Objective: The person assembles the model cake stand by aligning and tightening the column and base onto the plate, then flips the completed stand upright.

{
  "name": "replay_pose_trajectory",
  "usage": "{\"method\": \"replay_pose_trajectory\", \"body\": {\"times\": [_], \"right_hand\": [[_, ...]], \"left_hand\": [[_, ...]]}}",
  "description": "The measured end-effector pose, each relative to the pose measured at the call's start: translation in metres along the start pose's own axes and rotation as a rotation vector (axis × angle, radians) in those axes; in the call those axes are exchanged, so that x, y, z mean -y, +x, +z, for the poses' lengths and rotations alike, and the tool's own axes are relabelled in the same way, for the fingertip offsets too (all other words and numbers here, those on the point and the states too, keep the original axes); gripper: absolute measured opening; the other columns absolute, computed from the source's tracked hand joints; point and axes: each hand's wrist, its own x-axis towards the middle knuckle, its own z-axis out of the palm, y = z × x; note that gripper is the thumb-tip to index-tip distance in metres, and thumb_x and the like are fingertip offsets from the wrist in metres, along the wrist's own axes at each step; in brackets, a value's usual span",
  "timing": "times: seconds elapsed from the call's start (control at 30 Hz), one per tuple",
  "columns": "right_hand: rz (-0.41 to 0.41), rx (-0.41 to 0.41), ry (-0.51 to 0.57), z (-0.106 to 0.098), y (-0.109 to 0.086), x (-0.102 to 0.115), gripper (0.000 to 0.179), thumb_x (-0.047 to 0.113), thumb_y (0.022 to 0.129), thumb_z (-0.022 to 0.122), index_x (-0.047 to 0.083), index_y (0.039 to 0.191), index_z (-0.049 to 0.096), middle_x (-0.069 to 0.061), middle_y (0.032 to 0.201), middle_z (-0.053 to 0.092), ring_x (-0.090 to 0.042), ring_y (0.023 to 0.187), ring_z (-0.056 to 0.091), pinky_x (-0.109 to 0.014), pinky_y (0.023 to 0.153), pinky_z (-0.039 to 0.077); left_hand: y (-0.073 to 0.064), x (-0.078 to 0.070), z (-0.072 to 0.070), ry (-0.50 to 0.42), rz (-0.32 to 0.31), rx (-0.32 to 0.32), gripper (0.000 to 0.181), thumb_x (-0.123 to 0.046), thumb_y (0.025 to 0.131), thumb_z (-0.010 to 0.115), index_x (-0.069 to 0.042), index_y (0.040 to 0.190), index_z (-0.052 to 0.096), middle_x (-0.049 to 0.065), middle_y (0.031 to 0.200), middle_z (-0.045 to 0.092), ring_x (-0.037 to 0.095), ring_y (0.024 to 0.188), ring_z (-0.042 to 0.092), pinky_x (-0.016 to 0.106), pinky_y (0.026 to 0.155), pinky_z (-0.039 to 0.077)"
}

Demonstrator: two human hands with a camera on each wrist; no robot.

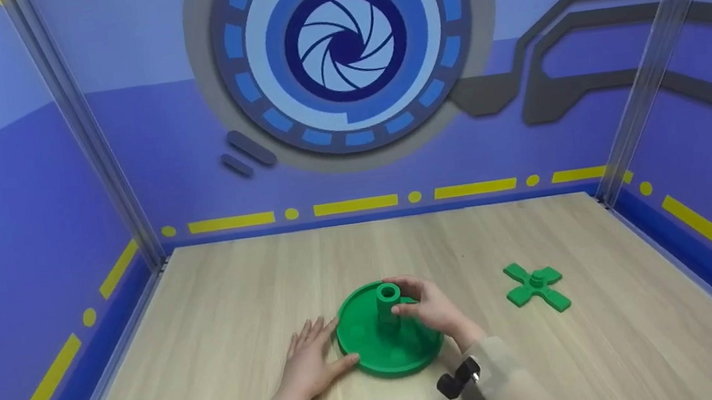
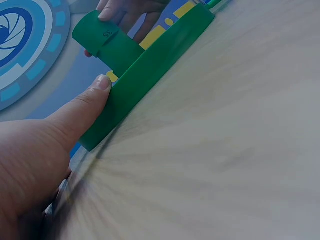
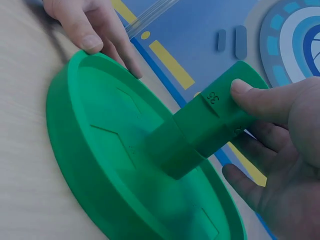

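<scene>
A round green tray (image 1: 365,355) with a raised rim lies on the table. From its middle rises an upright green tube (image 1: 388,294), hollow at the top and marked 35 in the right wrist view. My right hand (image 1: 434,309) pinches the tube near its upper end, thumb on the near side and fingers behind. At the tray's left side, my left hand (image 1: 312,365) rests with spread fingers, its thumb touching the rim. In the right wrist view faint angular lines mark the tray floor (image 3: 115,120). Whether the tube is fixed to the tray I cannot tell.
To the right on the wooden table (image 1: 219,298) lies a green cross-shaped piece (image 1: 536,282) with a round stub at its centre. Blue printed walls (image 1: 186,146) enclose the table at the back and sides, with metal posts at the corners.
</scene>
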Motion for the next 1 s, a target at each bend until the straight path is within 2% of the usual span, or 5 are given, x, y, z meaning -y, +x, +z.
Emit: {"method": "replay_pose_trajectory", "body": {"times": [0.27, 0.43, 0.87, 1.0], "right_hand": [[0.031, -0.072, -0.004, 0.005, -0.001, -0.001, 0.050, 0.013, 0.093, 0.076, 0.002, 0.139, 0.060, -0.020, 0.138, 0.064, -0.040, 0.134, 0.057, -0.066, 0.119, 0.039], [0.039, -0.112, 0.005, 0.008, -0.001, -0.003, 0.052, 0.015, 0.092, 0.078, 0.000, 0.138, 0.059, -0.021, 0.136, 0.064, -0.041, 0.134, 0.057, -0.066, 0.118, 0.039], [0.000, -0.208, -0.013, 0.016, -0.002, -0.005, 0.049, 0.012, 0.086, 0.084, 0.001, 0.128, 0.062, -0.018, 0.125, 0.068, -0.033, 0.123, 0.060, -0.062, 0.114, 0.043], [-0.016, -0.234, -0.018, 0.018, -0.002, -0.005, 0.048, 0.010, 0.085, 0.085, 0.000, 0.126, 0.063, -0.017, 0.123, 0.069, -0.029, 0.119, 0.063, -0.055, 0.112, 0.047]], "left_hand": [[0.000, 0.001, 0.002, -0.004, -0.015, 0.003, 0.089, -0.062, 0.086, 0.074, -0.016, 0.156, 0.046, 0.023, 0.164, 0.036, 0.046, 0.157, 0.021, 0.064, 0.131, 0.008], [0.000, 0.001, 0.003, -0.003, -0.017, 0.002, 0.089, -0.062, 0.085, 0.074, -0.017, 0.156, 0.045, 0.022, 0.165, 0.036, 0.046, 0.157, 0.021, 0.064, 0.131, 0.009], [0.000, 0.001, 0.002, 0.007, -0.020, 0.012, 0.091, -0.064, 0.085, 0.074, -0.017, 0.157, 0.044, 0.021, 0.165, 0.036, 0.046, 0.158, 0.020, 0.065, 0.131, 0.009], [0.000, 0.001, 0.002, 0.012, -0.015, 0.012, 0.091, -0.064, 0.085, 0.073, -0.017, 0.157, 0.044, 0.022, 0.165, 0.036, 0.046, 0.158, 0.020, 0.065, 0.131, 0.009]]}}
